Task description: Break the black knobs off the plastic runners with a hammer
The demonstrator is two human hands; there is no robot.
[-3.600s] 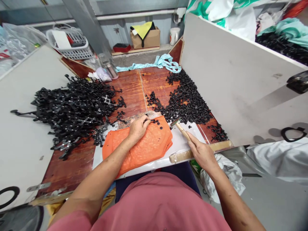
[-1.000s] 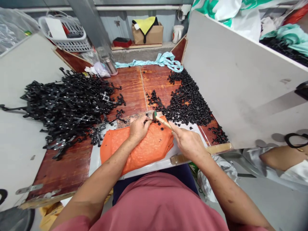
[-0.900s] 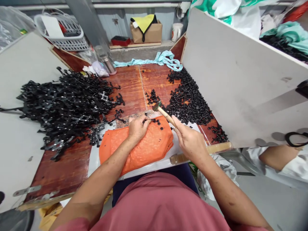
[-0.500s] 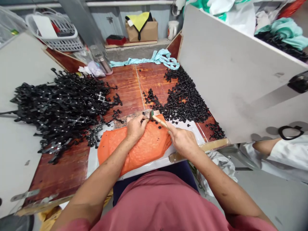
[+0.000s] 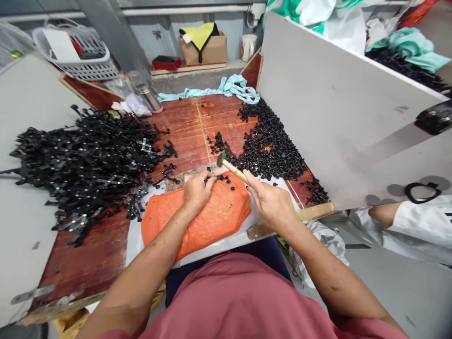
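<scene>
My right hand [image 5: 270, 200] is wrapped round the wooden handle of a small hammer [image 5: 235, 170], whose head is raised above the far edge of an orange bag-like pad [image 5: 208, 221]. My left hand [image 5: 198, 189] rests over that pad, thumb and fingers pinched on a small black part [image 5: 220, 177] at a speckled stone slab [image 5: 190, 172]. The hand partly hides this part, so its full shape cannot be made out. A few small round black pieces [image 5: 232, 188] lie on the pad beside it.
A large heap of black jointed pieces [image 5: 95, 160] covers the left of the wooden table [image 5: 190, 117]. Small black studs [image 5: 271, 146] are piled at right. Grey panels [image 5: 339, 113] wall both sides. Light-blue cloth strips [image 5: 212, 91] and a steel flask [image 5: 150, 98] stand at the back.
The hammer head has lifted off the black part and moved slightly up, with my right hand turning with it. My left hand keeps its pinch at the same place.
</scene>
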